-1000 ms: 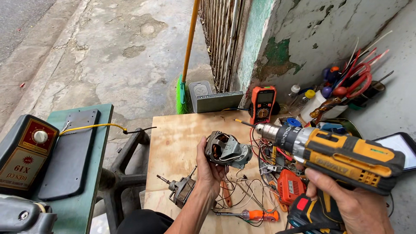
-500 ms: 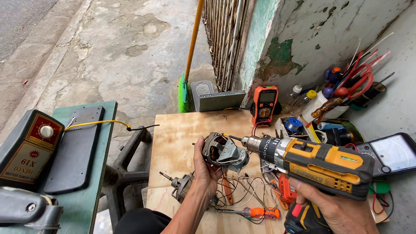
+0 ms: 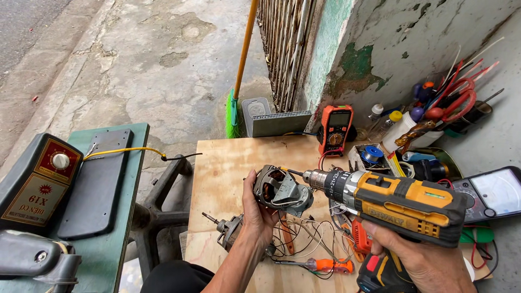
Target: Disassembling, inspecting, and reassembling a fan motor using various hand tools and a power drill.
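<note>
Centre of the frame, the left hand [image 3: 255, 209] is wrapped around a small electric motor housing [image 3: 279, 191], fingers closed on its metal frame, holding it up above the plywood bench [image 3: 228, 163]. From the right, the right hand [image 3: 418, 258] grips a yellow-and-black cordless drill [image 3: 399, 202], its bit pointing at the housing's side. That housing looks dense and rigid, copper windings inside probably delicate, so the outer frame seems the safest grip. Loose wires [image 3: 304, 239] and an orange-handled screwdriver [image 3: 325, 265] lie below

Small grey metal motor with copper wire inside [image 3: 279, 191], held up above table. Yellow and black drill [image 3: 399, 203], lying level, tip touching motor.
</note>
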